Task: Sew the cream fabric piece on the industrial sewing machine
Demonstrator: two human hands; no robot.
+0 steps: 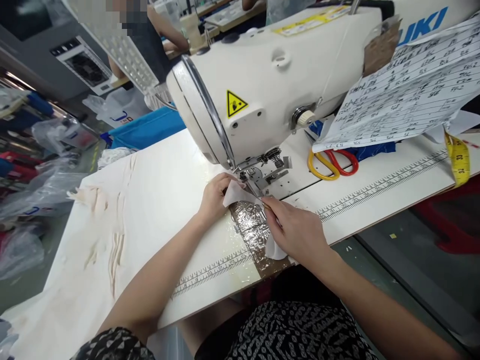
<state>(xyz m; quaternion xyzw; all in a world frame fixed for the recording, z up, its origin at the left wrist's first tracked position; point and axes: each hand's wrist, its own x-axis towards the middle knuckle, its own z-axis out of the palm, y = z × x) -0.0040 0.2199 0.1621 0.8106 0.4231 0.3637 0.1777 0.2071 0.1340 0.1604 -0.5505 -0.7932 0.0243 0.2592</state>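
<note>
At the needle area of a white sewing machine (225,100), my left hand (215,197) is closed on the edge of a small white fabric piece (240,194). My right hand (296,227) pinches a slim, pointed metal tool (255,190) that reaches toward the presser foot (245,176); its exact kind is hard to make out. Below the right hand, more white fabric (275,249) hangs over brown tape (258,240) stuck on the table. The fingertips of my left hand are partly hidden behind the cloth.
Scissors (332,165) with yellow and red handles lie right of the needle, beneath handwritten sheets (405,85). A yellow tape measure (458,160) hangs at the right edge. Pale fabric pieces (93,250) cover the table's left side. Another person (150,45) sits behind the machine.
</note>
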